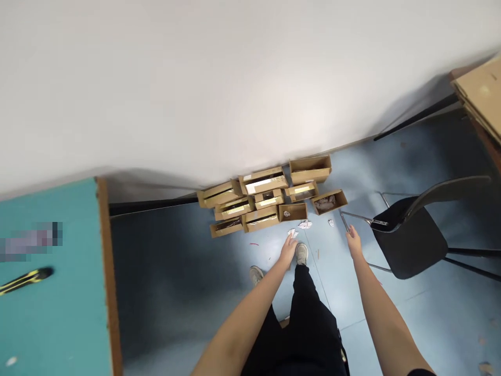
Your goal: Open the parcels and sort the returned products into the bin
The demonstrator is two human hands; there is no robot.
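Several open cardboard boxes (263, 180) lie grouped on the blue floor against the white wall, some holding dark contents. Crumpled white paper scraps (304, 224) lie just in front of them. My left hand (288, 249) reaches down with its fingertips at a paper scrap (292, 233), and I cannot tell whether it pinches the scrap. My right hand (354, 242) hangs beside a chrome chair leg (345, 222), holding nothing that I can see.
A black chair (409, 240) stands to the right. On the left is a teal table (50, 324) with a wooden edge, carrying a yellow-and-black utility knife (25, 279). Flattened cardboard (483, 91) lies at the upper right. My grey shoes stand below my hands.
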